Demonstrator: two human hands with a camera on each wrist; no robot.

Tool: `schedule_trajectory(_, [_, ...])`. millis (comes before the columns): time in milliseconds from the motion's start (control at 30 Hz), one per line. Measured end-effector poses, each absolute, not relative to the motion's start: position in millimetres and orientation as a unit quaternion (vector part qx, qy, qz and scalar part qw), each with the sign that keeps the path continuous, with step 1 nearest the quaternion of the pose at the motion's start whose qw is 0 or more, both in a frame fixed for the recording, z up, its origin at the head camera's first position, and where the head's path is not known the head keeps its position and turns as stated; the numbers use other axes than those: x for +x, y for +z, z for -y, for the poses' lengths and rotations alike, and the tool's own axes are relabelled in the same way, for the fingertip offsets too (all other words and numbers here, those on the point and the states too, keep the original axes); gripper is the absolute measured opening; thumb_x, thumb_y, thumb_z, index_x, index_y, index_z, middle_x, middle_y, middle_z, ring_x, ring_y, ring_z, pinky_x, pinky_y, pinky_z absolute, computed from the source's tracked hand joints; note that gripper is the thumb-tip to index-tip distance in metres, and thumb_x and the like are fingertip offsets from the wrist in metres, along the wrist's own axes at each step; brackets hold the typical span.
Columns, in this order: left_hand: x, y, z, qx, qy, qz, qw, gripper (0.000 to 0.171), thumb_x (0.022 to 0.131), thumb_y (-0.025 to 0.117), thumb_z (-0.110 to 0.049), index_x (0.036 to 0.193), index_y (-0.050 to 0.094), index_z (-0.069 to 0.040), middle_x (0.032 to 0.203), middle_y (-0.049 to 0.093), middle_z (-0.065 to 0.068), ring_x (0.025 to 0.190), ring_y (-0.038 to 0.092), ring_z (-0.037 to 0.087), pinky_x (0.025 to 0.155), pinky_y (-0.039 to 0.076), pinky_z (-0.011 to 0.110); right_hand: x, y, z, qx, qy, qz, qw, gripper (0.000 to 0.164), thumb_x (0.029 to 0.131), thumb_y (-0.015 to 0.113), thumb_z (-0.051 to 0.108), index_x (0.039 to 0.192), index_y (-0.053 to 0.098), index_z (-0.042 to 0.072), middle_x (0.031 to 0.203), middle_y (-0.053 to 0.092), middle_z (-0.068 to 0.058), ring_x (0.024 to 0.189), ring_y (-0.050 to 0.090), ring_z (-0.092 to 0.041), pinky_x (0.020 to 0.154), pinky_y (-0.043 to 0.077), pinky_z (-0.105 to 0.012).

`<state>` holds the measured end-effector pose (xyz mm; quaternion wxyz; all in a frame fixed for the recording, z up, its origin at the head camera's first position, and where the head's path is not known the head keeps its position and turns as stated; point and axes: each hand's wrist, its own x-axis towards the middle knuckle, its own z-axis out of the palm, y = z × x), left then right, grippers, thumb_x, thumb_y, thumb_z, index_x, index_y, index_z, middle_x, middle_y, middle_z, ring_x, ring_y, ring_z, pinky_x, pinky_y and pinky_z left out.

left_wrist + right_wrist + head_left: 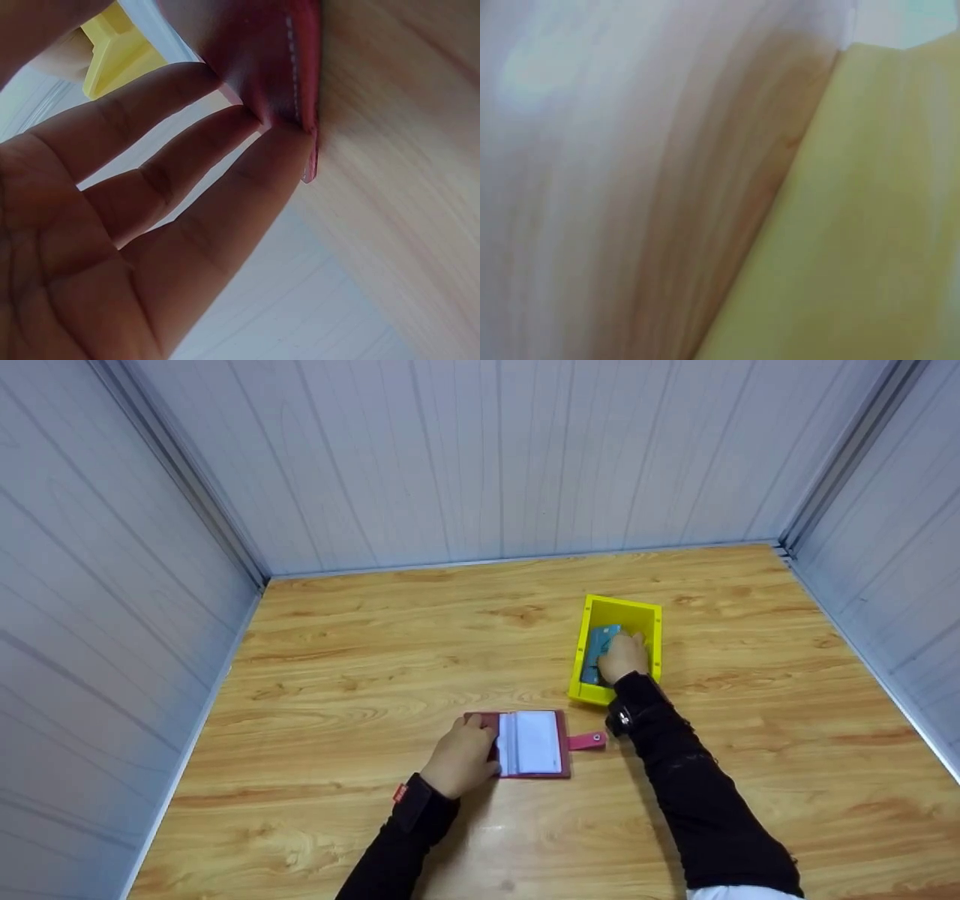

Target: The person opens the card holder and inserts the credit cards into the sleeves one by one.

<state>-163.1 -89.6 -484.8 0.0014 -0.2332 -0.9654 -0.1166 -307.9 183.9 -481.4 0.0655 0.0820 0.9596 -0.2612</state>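
Note:
An open card holder (536, 742) with a dark red cover and clear-looking inner sleeves lies flat on the table, its strap with a snap button pointing right. My left hand (461, 757) rests over its left cover, and the fairly straight fingers (217, 195) touch the stitched cover edge in the left wrist view. Inside a yellow bin (583, 649) is my right hand (624, 656), right at a blue card (600, 641). Its fingertips are hidden down in the bin, so I cannot tell whether they grip the card. The right wrist view shows only the bin's outer wall (855, 225).
The wood-grain table (360, 660) meets a pale panel wall (465, 465) at the back. Similar panels stand at the left (112, 585) and right (892, 547). The yellow bin stands beyond the card holder, to its right.

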Motion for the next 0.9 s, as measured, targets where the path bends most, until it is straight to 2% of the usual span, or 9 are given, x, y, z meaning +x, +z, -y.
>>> schedule_trajectory(133, [-163.2, -485.3, 89.2, -0.234, -0.113, 0.966, -0.001, 0.033, 0.075, 0.08, -0.024, 0.095, 0.07, 0.0, 0.096, 0.063, 0.015, 0.089, 0.058, 0.034, 0.08, 0.052, 0.041, -308.1, -480.9, -186.0, 0.087, -0.276, -0.955, 0.065, 0.025, 0.095, 0.047, 0.008, 0.105, 0.059, -0.011, 0.107, 0.055, -0.025, 0.102, 0.051, -0.036, 0.096, 0.044, -0.047])
schedule_trajectory(233, [-163.6, -486.1, 89.0, -0.235, -0.113, 0.965, -0.001, 0.033, 0.074, 0.08, -0.024, 0.094, 0.07, 0.0, 0.096, 0.063, 0.015, 0.089, 0.058, 0.034, 0.08, 0.051, 0.041, -306.0, -481.0, -187.1, 0.099, -0.314, -0.942, 0.07, 0.018, 0.096, 0.042, 0.01, 0.093, 0.053, -0.004, 0.093, 0.051, -0.016, 0.09, 0.052, -0.03, 0.085, 0.047, -0.041])
schedule_trajectory(333, [-163.4, -486.6, 89.2, -0.234, -0.117, 0.965, 0.004, 0.031, 0.073, 0.08, -0.024, 0.091, 0.07, -0.001, 0.097, 0.063, 0.015, 0.089, 0.059, 0.034, 0.079, 0.052, 0.041, -302.3, -479.7, -187.8, 0.102, -0.34, -0.933, 0.065, 0.022, 0.096, 0.041, 0.014, 0.105, 0.052, -0.004, 0.098, 0.054, -0.016, 0.093, 0.053, -0.029, 0.082, 0.047, -0.037])
schedule_trajectory(467, [-163.1, -487.6, 89.9, -0.233, -0.126, 0.964, 0.014, 0.027, 0.072, 0.08, -0.022, 0.085, 0.069, -0.002, 0.097, 0.063, 0.016, 0.088, 0.059, 0.035, 0.076, 0.054, 0.041, -296.5, -473.5, -186.8, 0.101, -0.359, -0.927, 0.045, 0.042, 0.094, 0.043, 0.017, 0.131, 0.042, -0.005, 0.11, 0.056, -0.02, 0.093, 0.053, -0.028, 0.076, 0.048, -0.034])
schedule_trajectory(600, [-162.6, -488.8, 90.7, -0.238, -0.13, 0.962, 0.029, 0.027, 0.07, 0.081, -0.021, 0.083, 0.068, -0.002, 0.095, 0.063, 0.016, 0.086, 0.059, 0.035, 0.074, 0.054, 0.041, -291.9, -463.5, -184.3, 0.095, -0.383, -0.919, 0.022, 0.041, 0.095, 0.042, 0.017, 0.132, 0.038, -0.002, 0.098, 0.053, -0.016, 0.081, 0.053, -0.026, 0.063, 0.043, -0.03])
schedule_trajectory(767, [-163.1, -489.1, 90.7, -0.239, -0.128, 0.962, 0.027, 0.029, 0.071, 0.081, -0.022, 0.087, 0.069, -0.001, 0.095, 0.063, 0.016, 0.087, 0.059, 0.035, 0.077, 0.053, 0.041, -283.4, -447.7, -179.5, 0.081, -0.38, -0.921, -0.042, 0.038, 0.097, 0.042, 0.018, 0.131, 0.039, 0.0, 0.098, 0.058, -0.018, 0.081, 0.056, -0.028, 0.065, 0.044, -0.033])
schedule_trajectory(900, [-163.6, -488.4, 90.2, -0.234, -0.124, 0.964, 0.017, 0.029, 0.072, 0.08, -0.023, 0.089, 0.069, -0.001, 0.097, 0.064, 0.016, 0.088, 0.059, 0.033, 0.078, 0.053, 0.04, -274.4, -440.0, -176.1, 0.073, -0.363, -0.925, -0.085, 0.038, 0.097, 0.043, 0.019, 0.131, 0.042, 0.002, 0.096, 0.062, -0.02, 0.074, 0.055, -0.029, 0.062, 0.041, -0.033])
